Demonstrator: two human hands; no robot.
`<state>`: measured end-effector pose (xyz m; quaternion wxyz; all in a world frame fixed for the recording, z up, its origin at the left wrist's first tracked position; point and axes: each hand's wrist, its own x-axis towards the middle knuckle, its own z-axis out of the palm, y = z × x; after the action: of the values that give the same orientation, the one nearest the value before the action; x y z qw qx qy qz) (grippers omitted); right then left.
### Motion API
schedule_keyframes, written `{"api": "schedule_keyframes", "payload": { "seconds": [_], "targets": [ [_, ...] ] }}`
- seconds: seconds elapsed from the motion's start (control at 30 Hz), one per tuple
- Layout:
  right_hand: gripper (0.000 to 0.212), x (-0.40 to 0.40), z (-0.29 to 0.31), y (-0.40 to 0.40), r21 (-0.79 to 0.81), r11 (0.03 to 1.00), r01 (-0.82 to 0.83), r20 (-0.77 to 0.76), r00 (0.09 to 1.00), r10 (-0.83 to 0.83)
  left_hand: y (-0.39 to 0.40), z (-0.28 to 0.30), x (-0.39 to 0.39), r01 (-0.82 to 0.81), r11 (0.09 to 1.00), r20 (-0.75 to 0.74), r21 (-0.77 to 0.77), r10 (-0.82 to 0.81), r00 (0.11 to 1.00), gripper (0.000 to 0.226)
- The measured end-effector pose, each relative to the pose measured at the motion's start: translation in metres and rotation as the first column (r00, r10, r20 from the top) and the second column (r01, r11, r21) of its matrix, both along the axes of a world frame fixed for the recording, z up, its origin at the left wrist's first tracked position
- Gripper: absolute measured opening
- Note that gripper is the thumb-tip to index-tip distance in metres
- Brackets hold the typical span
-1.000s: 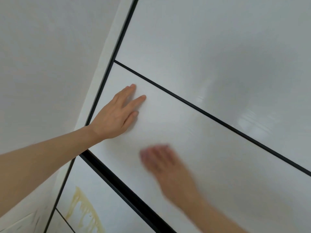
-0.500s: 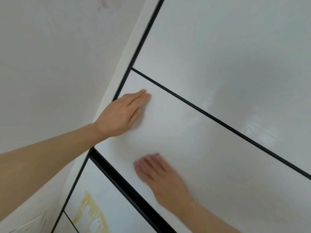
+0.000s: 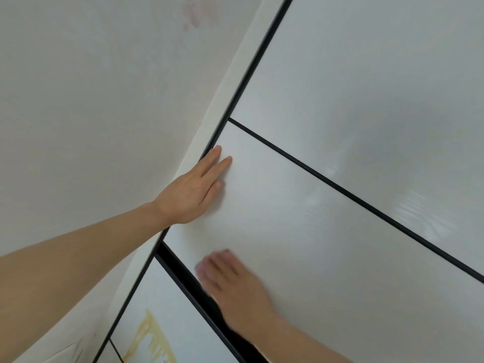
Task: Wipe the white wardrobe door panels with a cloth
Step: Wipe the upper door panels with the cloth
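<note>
The wardrobe door panels (image 3: 327,244) are glossy white, with pale streaky glare towards the right. Thin black strips (image 3: 348,195) divide them, and a thicker black bar (image 3: 183,273) runs below. The lower panel (image 3: 162,320) carries a yellow-ochre brushed mark (image 3: 150,339). The wall (image 3: 91,100) is cream, with a faint pinkish smudge (image 3: 199,11) near the top, perhaps a stain.

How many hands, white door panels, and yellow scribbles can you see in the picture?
Hands: 2, the left hand and the right hand, both flat on the middle panel.
White door panels: 3 clearly shown, the middle panel, the upper panel and the lower panel.
Yellow scribbles: 1, the yellow mark on the lower panel.
Total: 6
</note>
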<state>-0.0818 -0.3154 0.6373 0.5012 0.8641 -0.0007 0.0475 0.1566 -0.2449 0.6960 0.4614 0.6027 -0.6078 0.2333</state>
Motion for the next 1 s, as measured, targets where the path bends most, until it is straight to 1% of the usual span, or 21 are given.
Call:
{"api": "schedule_keyframes", "payload": {
  "seconds": [0.07, 0.13, 0.2, 0.23, 0.27, 0.3, 0.37, 0.4, 0.43, 0.47, 0.5, 0.53, 0.57, 0.6, 0.63, 0.7, 0.73, 0.8, 0.9, 0.93, 1.0],
  "targets": [
    [0.065, 0.021, 0.061, -0.003, -0.115, 0.992, -0.054, 0.218, 0.973, 0.079, 0.004, 0.001, 0.005, 0.047, 0.998, -0.004, 0.028, -0.047, 0.999, 0.057],
    [0.060, 0.042, 0.128, -0.009, -0.132, 0.991, -0.028, 0.491, 0.867, 0.090, 0.010, 0.003, 0.014, 0.117, 0.993, -0.068, 0.030, -0.115, 0.991, 0.056],
    [0.058, 0.059, 0.163, -0.012, -0.111, 0.994, 0.002, 0.620, 0.782, 0.068, 0.015, 0.008, 0.020, 0.164, 0.986, -0.147, 0.014, -0.160, 0.976, 0.056],
    [0.060, 0.067, 0.162, -0.009, -0.050, 0.999, 0.012, 0.626, 0.780, 0.022, 0.017, 0.010, 0.022, 0.168, 0.986, -0.160, 0.017, -0.164, 0.974, 0.056],
    [0.063, 0.073, 0.145, -0.004, -0.009, 1.000, 0.022, 0.581, 0.814, -0.012, 0.018, 0.011, 0.022, 0.169, 0.985, -0.152, 0.022, -0.164, 0.975, 0.057],
    [0.066, 0.074, 0.116, 0.000, 0.006, 1.000, 0.022, 0.478, 0.878, -0.022, 0.018, 0.012, 0.021, 0.164, 0.986, -0.129, 0.027, -0.159, 0.979, 0.059],
    [0.068, 0.068, 0.039, 0.002, 0.023, 1.000, -0.005, 0.124, 0.992, 0.002, 0.020, 0.014, 0.018, 0.145, 0.988, -0.096, 0.059, -0.139, 0.986, 0.065],
    [0.067, 0.062, 0.008, 0.001, 0.006, 1.000, -0.007, -0.045, 0.999, 0.007, 0.021, 0.015, 0.018, 0.135, 0.988, -0.097, 0.076, -0.128, 0.987, 0.067],
    [0.066, 0.059, -0.007, -0.001, -0.021, 1.000, -0.008, -0.134, 0.991, 0.005, 0.023, 0.017, 0.018, 0.125, 0.989, -0.099, 0.085, -0.116, 0.988, 0.068],
    [0.066, 0.059, -0.005, -0.003, -0.045, 0.999, -0.001, -0.149, 0.989, -0.005, 0.025, 0.020, 0.020, 0.111, 0.990, -0.089, 0.086, -0.104, 0.991, 0.067],
    [0.066, 0.063, 0.010, -0.004, -0.073, 0.997, -0.017, -0.100, 0.995, 0.009, 0.028, 0.024, 0.022, 0.089, 0.993, -0.063, 0.077, -0.085, 0.994, 0.065],
    [0.066, 0.069, 0.032, -0.004, -0.100, 0.993, -0.069, 0.022, 0.997, 0.071, 0.031, 0.026, 0.025, 0.069, 0.996, -0.022, 0.064, -0.067, 0.997, 0.063],
    [0.064, 0.078, 0.063, -0.005, -0.120, 0.989, -0.091, 0.192, 0.975, 0.113, 0.032, 0.029, 0.029, 0.051, 0.998, 0.012, 0.046, -0.051, 0.999, 0.062],
    [0.061, 0.086, 0.097, -0.005, -0.133, 0.988, -0.084, 0.365, 0.922, 0.128, 0.033, 0.032, 0.033, 0.029, 0.999, 0.016, 0.025, -0.029, 0.999, 0.062],
    [0.059, 0.094, 0.129, -0.008, -0.146, 0.988, -0.041, 0.481, 0.870, 0.107, 0.033, 0.033, 0.038, 0.003, 1.000, -0.013, 0.003, -0.003, 1.000, 0.063],
    [0.057, 0.103, 0.172, -0.011, -0.156, 0.987, 0.028, 0.598, 0.798, 0.072, 0.034, 0.038, 0.042, -0.023, 0.999, -0.077, -0.031, 0.021, 0.997, 0.064],
    [0.057, 0.108, 0.176, -0.011, -0.141, 0.989, 0.044, 0.623, 0.780, 0.054, 0.034, 0.039, 0.041, -0.023, 0.999, -0.071, -0.046, 0.019, 0.997, 0.063],
    [0.061, 0.121, 0.149, -0.005, -0.087, 0.995, 0.048, 0.594, 0.804, 0.013, 0.035, 0.037, 0.036, 0.012, 0.998, -0.004, -0.069, -0.013, 1.000, 0.058],
    [0.067, 0.123, 0.051, 0.004, 0.022, 1.000, 0.011, 0.386, 0.922, -0.018, 0.034, 0.021, 0.026, 0.056, 0.998, 0.073, -0.041, -0.052, 0.996, 0.055],
    [0.068, 0.120, 0.017, 0.005, 0.064, 0.998, 0.006, 0.303, 0.953, -0.025, 0.032, 0.012, 0.023, 0.060, 0.998, 0.069, -0.014, -0.059, 0.996, 0.055],
    [0.069, 0.112, -0.040, 0.006, 0.127, 0.991, 0.038, 0.164, 0.985, -0.059, 0.026, -0.013, 0.019, 0.064, 0.997, -0.003, 0.040, -0.064, 0.998, 0.054]
  ]
}}
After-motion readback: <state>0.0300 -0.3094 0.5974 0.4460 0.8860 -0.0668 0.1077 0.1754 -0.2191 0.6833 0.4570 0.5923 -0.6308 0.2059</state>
